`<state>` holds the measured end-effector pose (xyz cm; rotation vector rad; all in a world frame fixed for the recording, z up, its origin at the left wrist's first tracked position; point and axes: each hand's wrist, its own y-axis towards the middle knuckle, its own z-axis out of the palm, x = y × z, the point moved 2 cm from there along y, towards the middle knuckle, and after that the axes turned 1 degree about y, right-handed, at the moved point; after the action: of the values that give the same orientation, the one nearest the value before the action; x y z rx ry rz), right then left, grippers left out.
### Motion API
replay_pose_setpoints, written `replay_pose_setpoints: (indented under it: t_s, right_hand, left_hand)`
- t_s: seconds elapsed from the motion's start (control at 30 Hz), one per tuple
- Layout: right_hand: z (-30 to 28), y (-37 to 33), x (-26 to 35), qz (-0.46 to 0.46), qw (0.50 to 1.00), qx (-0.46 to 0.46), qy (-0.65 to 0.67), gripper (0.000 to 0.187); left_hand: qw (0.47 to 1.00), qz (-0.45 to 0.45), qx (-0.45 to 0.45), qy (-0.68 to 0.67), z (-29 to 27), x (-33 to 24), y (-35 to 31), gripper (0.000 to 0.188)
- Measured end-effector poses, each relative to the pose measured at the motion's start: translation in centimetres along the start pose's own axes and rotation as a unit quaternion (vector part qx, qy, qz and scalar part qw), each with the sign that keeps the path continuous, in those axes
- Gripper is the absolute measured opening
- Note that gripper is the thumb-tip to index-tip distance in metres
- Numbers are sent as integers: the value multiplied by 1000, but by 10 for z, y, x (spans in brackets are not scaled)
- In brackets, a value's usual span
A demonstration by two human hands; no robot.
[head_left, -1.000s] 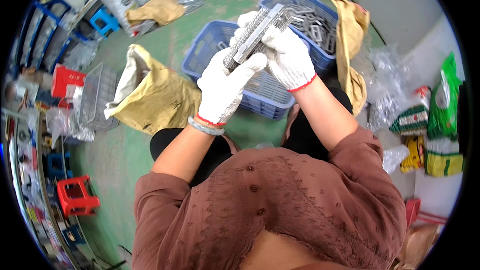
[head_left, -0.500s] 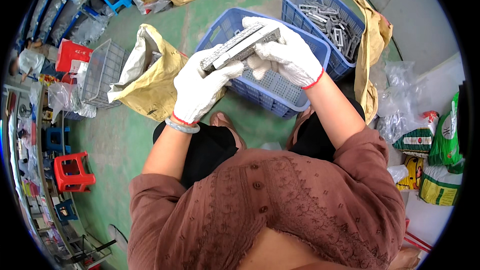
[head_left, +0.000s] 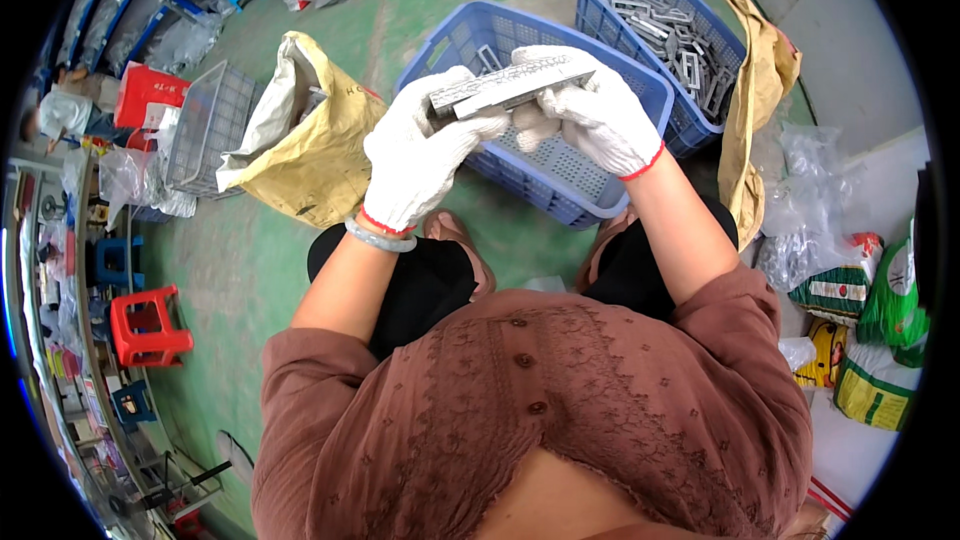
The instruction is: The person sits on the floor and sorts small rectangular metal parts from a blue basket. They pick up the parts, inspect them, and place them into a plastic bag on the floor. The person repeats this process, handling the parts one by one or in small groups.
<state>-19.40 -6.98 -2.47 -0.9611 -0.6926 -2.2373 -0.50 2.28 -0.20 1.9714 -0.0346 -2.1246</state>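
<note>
Lying below held bars (head_left: pixel 512 87): green floor (head_left: pixel 245 330)

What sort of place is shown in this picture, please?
Probably a small workshop or storeroom: the left hand and right hand, in work gloves, hold grey metal-looking pieces; a blue crate holds loose grey parts; a yellow sack sits nearby.

Left hand (head_left: pixel 412 155) and right hand (head_left: pixel 608 122): white knit gloves, visible weave, red edging at both cuffs (head_left: pixel 388 221). Left wrist: smooth pale-grey bangle (head_left: pixel 380 237), just past the glove edge. Top: brown blouse (head_left: pixel 640 390), loose cut; sleeves (head_left: pixel 318 365) stop around the elbow. Front has tone-on-tone embroidery (head_left: pixel 458 375), small scattered motifs, three dark round buttons (head_left: pixel 523 360) in a row, notched neckline with uneven trim. Black trousers (head_left: pixel 425 290), brownish open shoes (head_left: pixel 483 272).
</note>
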Motion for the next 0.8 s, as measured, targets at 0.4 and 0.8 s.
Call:
replay_pose_setpoints:
  t_s: [0.4, 0.8]
  right_hand:
    - [11, -4, -6, 25, 997, -51, -60, 31]
    - [26, -7, -10, -22, 996, -52, -68, 27]
  left_hand:
    - [998, -9, 3, -68, 0, -4, -2, 59]
    - [995, 93, -24, 7, 4, 2, -2, 66]
